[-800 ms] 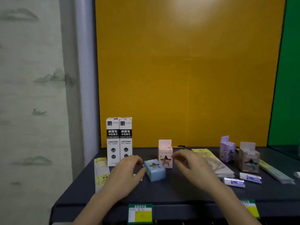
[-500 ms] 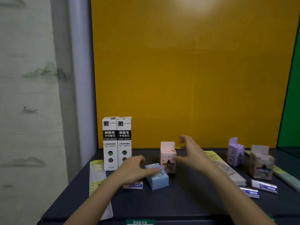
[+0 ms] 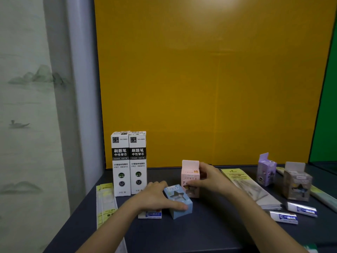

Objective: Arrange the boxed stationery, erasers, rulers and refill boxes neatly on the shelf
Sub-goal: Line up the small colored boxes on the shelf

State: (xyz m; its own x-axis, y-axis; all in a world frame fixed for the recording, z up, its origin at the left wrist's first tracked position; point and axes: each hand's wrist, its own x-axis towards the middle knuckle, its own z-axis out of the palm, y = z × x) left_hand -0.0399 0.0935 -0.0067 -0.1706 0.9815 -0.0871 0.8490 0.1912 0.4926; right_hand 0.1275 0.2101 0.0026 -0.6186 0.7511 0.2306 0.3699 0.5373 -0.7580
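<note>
Forearms stretch over the near part of the dark grey flat shelf (image 3: 200, 234). A small white rectangular eraser with a blue label (image 3: 151, 214) lies flat just under the heel of the left hand (image 3: 158, 196).

Left fingers are curled together over the top of the pale blue cardboard box with a star window (image 3: 179, 207), with the thumb pressed on its near face. The blue box lies window-up on the shelf, turned corner-on.

Just beyond the left fingertips is the right hand (image 3: 209, 178). Its thumb and fingers pinch the upright pink cardboard box with a hang tab (image 3: 189, 170) by its sides. The pink box stands right behind the blue one; cannot tell if they touch.

Right of the right wrist lie two silver-and-blue wrapped erasers (image 3: 283, 217) (image 3: 301, 210), flat and apart. Between them and the right fingers is a flat clear-and-yellow ruler pack stack (image 3: 249, 189). Left of the left fingers are flat yellow-labelled ruler packs (image 3: 105, 203) at the shelf edge.

Beyond the left knuckles stand two tall white cardboard refill boxes with black bands (image 3: 120, 163) (image 3: 137, 161), upright and touching side by side. Well right of the right fingers are a lilac cardboard box (image 3: 265, 170) and a grey-brown cardboard box (image 3: 296, 183), both upright and apart.

Farthest back is the yellow back panel (image 3: 200, 88).
</note>
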